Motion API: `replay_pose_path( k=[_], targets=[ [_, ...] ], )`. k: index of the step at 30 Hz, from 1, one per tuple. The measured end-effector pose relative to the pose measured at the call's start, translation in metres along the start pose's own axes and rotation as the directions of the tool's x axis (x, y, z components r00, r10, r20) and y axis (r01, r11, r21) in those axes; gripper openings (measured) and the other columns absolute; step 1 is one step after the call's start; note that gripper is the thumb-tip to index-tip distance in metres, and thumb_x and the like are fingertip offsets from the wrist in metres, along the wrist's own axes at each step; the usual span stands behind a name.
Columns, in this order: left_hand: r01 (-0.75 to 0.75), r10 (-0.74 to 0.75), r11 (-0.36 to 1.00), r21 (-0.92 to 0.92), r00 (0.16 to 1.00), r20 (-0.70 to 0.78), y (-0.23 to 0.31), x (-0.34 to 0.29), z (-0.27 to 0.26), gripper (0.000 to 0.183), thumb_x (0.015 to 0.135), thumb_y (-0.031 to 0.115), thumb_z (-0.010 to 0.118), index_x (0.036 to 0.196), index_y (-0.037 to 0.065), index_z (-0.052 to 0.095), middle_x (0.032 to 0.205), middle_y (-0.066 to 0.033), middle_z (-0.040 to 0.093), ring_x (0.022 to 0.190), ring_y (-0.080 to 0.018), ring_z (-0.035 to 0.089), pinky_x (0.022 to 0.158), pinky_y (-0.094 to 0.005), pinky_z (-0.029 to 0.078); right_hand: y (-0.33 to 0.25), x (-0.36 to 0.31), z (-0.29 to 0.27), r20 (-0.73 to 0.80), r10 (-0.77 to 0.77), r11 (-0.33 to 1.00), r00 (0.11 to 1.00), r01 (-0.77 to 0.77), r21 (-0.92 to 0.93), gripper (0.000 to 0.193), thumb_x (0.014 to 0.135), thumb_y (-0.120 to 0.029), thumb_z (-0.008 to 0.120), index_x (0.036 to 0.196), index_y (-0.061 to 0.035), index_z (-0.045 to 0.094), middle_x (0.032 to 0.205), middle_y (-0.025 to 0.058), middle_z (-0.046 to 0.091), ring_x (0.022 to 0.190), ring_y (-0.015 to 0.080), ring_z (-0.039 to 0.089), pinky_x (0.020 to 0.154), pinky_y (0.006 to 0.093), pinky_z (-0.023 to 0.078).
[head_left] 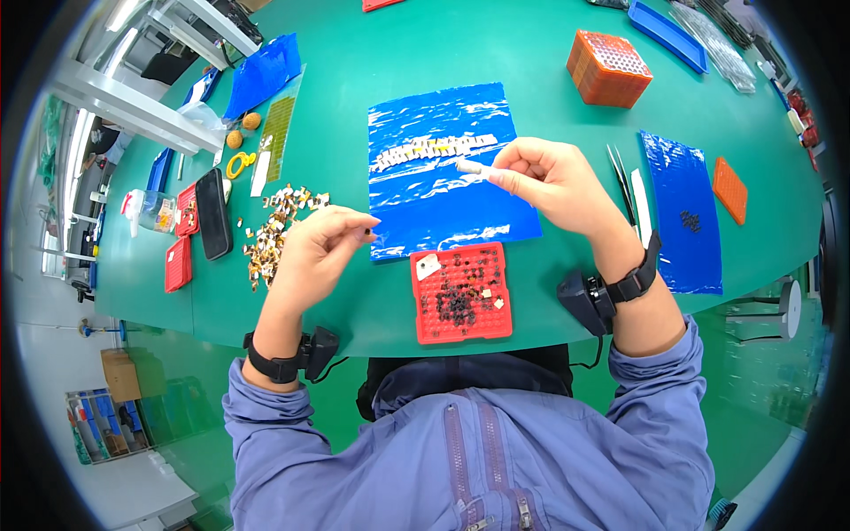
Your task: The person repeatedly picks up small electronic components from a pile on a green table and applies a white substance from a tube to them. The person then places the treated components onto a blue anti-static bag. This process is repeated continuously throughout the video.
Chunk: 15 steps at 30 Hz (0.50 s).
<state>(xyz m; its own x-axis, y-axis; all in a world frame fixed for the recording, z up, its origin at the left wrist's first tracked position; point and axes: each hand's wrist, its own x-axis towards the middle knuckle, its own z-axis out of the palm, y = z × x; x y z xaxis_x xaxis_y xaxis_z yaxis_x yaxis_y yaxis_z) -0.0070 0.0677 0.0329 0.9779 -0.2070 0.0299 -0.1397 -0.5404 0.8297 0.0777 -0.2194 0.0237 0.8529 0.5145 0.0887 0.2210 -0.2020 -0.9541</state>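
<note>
My left hand [320, 248] is closed in a pinch on a small black part [368, 232], above the left edge of a shiny blue sheet [443, 203]. Over that sheet, my right hand [551, 181] grips a short whitish-grey piece [470, 166] between thumb and fingertips; its exact kind I cannot make out. Beyond it, a row of small white and yellow strips [434, 149] lies across the sheet. Close to me, a red perforated tray [425, 326] holds many loose black parts [459, 305] and a few whitish pieces.
Left of my left hand spreads a pile of small white-brown pieces [270, 243], with a black phone [213, 214] beyond. At right lie tweezers [622, 186] and another blue sheet [682, 203] with black parts. Orange stacked racks [609, 71] stand at far right.
</note>
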Motion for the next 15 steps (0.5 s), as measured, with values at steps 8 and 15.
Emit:
replay_pose_path(
  k=[8, 15],
  targets=[
    [-0.039, 0.039, 0.910, -0.413, 0.999, -0.008, 0.017, 0.008, 0.012, 0.010, 0.082, -0.005, 0.059, 0.091, -0.003, 0.063, 0.086, -0.0064, 0.061, 0.083, -0.0131, 0.061, 0.072, -0.0233, 0.049, -0.006, -0.008, 0.009, 0.180, -0.087, 0.958, 0.980, 0.033, 0.285, 0.014, 0.081, -0.014, 0.066, 0.085, -0.0009, 0.062, 0.066, -0.0039, 0.054, 0.059, 0.0011, 0.045, 0.049, 0.0180, 0.035],
    [-0.033, 0.085, 0.644, -0.764, 0.996, 0.029, 0.027, 0.021, 0.039, 0.008, 0.082, 0.000, 0.062, 0.089, 0.000, 0.059, 0.086, -0.0069, 0.062, 0.079, -0.0118, 0.058, 0.073, -0.0244, 0.047, -0.010, -0.013, 0.012, 0.279, -0.104, 0.975, 0.955, 0.042, 0.220, 0.020, 0.086, -0.020, 0.061, 0.085, -0.0002, 0.067, 0.055, -0.0056, 0.046, 0.052, 0.0025, 0.036, 0.045, 0.0218, 0.030]
  ],
)
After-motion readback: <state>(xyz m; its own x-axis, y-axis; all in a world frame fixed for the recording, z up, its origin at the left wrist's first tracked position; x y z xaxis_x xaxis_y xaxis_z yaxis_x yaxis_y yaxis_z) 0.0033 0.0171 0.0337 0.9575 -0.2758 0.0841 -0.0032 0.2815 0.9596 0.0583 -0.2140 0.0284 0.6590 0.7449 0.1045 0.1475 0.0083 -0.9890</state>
